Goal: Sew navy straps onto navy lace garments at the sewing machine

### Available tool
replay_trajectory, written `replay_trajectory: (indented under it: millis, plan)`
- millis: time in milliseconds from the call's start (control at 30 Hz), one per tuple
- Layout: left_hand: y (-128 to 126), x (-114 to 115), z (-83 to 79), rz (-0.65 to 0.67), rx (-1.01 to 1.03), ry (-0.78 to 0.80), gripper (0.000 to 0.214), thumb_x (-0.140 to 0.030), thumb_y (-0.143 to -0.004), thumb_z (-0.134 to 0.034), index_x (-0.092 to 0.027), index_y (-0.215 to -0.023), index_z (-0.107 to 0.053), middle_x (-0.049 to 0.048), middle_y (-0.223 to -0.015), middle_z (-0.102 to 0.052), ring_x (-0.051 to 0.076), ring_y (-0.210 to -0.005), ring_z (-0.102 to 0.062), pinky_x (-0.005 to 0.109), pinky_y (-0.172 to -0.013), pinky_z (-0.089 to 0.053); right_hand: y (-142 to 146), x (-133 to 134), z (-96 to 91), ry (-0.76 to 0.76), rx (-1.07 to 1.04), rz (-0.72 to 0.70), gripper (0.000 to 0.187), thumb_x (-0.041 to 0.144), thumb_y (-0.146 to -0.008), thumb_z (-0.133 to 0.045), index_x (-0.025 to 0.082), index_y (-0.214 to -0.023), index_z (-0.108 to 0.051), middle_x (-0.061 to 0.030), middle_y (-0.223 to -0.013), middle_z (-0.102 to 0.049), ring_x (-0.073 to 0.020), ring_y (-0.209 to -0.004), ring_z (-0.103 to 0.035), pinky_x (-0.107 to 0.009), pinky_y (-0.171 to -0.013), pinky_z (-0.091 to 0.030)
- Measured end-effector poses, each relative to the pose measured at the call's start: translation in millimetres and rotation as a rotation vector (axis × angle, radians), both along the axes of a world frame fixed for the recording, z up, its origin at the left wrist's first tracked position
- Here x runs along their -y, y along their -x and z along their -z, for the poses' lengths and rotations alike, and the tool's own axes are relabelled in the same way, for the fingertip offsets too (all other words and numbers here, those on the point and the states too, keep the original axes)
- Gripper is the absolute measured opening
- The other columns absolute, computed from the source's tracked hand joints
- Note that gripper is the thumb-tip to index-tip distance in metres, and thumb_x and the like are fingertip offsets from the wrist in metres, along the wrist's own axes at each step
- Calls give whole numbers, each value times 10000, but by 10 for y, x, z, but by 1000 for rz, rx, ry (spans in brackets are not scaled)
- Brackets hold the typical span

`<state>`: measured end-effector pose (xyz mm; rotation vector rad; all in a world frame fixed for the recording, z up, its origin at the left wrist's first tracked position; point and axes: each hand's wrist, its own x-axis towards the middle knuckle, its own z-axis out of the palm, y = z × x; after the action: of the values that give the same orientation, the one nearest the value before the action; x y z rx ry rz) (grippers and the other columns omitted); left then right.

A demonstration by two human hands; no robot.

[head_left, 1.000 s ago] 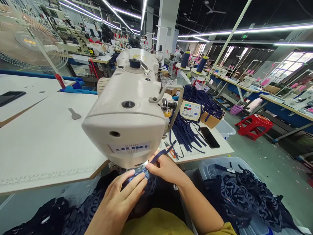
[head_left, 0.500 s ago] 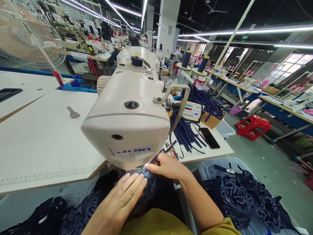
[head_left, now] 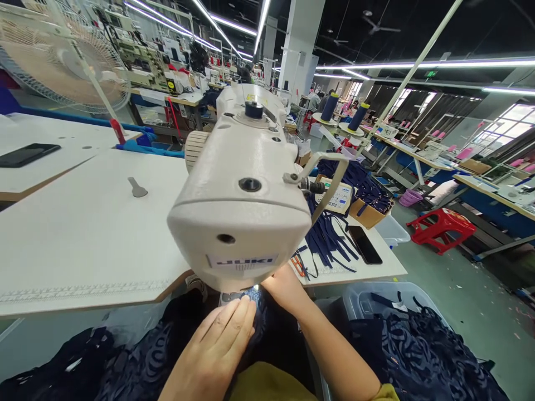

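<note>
A white sewing machine (head_left: pixel 240 220) fills the middle of the view, its head hanging over the work. Dark blue patterned fabric (head_left: pixel 259 306) lies under the needle end, lit by a small lamp. My left hand (head_left: pixel 221 340) rests on this fabric, its fingers stretched out side by side, just in front of the machine head. Behind the head's lower right edge reaches my right hand (head_left: pixel 286 289); its fingers are hidden there. Navy straps (head_left: pixel 328 239) spread over the table beyond it, beside orange-handled snips (head_left: pixel 298 266).
A black phone (head_left: pixel 365 245) lies at the table's right, near a control panel (head_left: pixel 336 195) and a cardboard box (head_left: pixel 370 214) of straps. Plastic bins hold navy garments (head_left: pixel 422 345) at lower right. A metal piece (head_left: pixel 137 188) lies on the left tabletop; a fan (head_left: pixel 71 61) stands behind.
The view has shifted, so the machine appears further right. My right hand's fingers, earlier visible pinching a navy strap, have gone behind the machine head. My left hand stays on the fabric.
</note>
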<state>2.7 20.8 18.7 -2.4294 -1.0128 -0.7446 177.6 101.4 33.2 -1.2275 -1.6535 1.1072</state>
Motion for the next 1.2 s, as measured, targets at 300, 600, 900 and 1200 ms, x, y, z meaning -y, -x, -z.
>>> replay_trajectory:
  millis: [300,600,900,1200]
  plan:
    - [-166,31,69,-148,-32,-101,309,-230,-899,-513,-119,-1174,-600,81,-1175,-660,221,-1020,-611,362,-939,-379,57,-136,25,-51,131,-55,104,203,-797,-562,211,-837,-658,-8,-633,-620,-201,-717,-585,-342,-758,-484]
    - [-211,18,76,-192,-13,-119,367,-235,-851,-595,-76,-1182,-592,114,-1162,-657,238,-1020,-592,370,-925,-398,68,-130,-24,-64,157,-54,133,159,-782,-522,193,-799,-650,-17,-669,-633,-189,-713,-582,-312,-720,-480]
    - [-209,30,58,-198,-61,-115,368,-258,-870,-568,-91,-1196,-587,105,-1179,-646,225,-1022,-594,364,-944,-388,93,-129,-20,-86,131,-36,121,191,-786,-531,197,-796,-651,-26,-716,-673,-177,-693,-587,-303,-710,-491]
    - [-230,48,15,-257,-9,-146,334,-270,-863,-577,-73,-1128,-625,92,-1096,-678,222,-972,-603,356,-896,-419,126,-144,65,-157,72,-53,186,207,-774,-495,201,-850,-664,-60,-839,-697,-208,-823,-627,-322,-776,-497]
